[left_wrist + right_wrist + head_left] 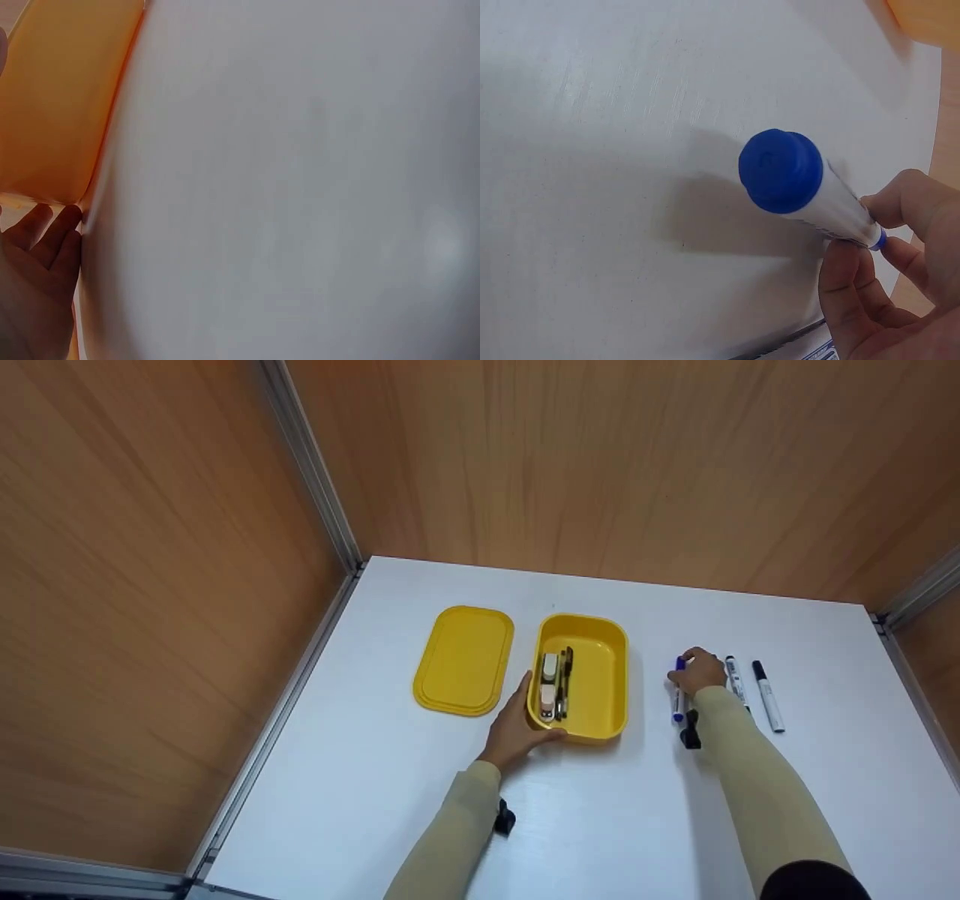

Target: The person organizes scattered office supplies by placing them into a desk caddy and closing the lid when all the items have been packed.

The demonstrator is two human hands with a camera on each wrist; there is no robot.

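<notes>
Lid point(463, 660) left of box point(600, 660) on desk point(375, 780), pens point(555, 684) in box, three markers point(768, 695) at right

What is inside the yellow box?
The yellow box holds a white eraser-like piece, a pinkish one and dark pens along its left side; anything beneath them is covered.
</notes>
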